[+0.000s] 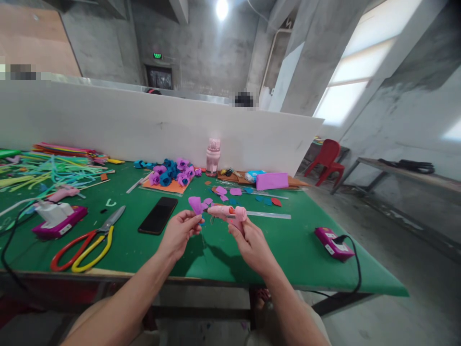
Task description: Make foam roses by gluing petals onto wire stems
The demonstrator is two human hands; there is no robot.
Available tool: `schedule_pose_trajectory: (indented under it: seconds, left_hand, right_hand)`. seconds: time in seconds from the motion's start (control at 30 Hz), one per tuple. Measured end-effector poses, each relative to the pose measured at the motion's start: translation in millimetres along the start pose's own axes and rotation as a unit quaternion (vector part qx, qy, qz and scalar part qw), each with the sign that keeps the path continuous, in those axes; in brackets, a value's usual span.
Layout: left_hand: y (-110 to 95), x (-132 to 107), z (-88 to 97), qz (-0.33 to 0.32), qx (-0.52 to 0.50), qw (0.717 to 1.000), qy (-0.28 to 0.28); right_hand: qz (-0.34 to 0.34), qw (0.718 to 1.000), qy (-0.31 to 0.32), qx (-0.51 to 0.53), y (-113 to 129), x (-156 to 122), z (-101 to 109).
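Head view: right hand [252, 242] closed around pink glue gun [228, 213]; left hand [179, 232] pinches purple petal [196, 203] at the nozzle tip.
Risk: left fingertips sit just beside the nozzle; probable burn or glue smear, and the petal could slip from its light pinch.

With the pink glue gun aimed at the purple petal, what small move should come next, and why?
Probably squeeze the trigger gently. The right hand holds the pink plastic glue gun with its nozzle pointing at the purple foam petal pinched by the left hand, and the tip looks very near it. Whether they touch cannot be told.
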State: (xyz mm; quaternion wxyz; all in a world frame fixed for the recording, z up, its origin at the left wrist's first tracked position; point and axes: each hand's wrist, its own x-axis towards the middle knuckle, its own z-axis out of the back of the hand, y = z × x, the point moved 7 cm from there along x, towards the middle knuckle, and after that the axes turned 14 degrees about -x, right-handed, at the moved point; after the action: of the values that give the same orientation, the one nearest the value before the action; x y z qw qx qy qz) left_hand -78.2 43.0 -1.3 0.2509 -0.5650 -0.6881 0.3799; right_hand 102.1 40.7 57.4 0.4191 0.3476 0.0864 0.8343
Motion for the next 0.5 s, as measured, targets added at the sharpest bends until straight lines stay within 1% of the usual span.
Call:
schedule_pose_trajectory:
  seconds: [0.5]
  left_hand:
    - [0.7,0.4,-0.9,-0.001,0.004,1.000,0.006]
  right_hand:
    - [0.001,1.000,0.005,0.008,1.3,0.4,-1.0]
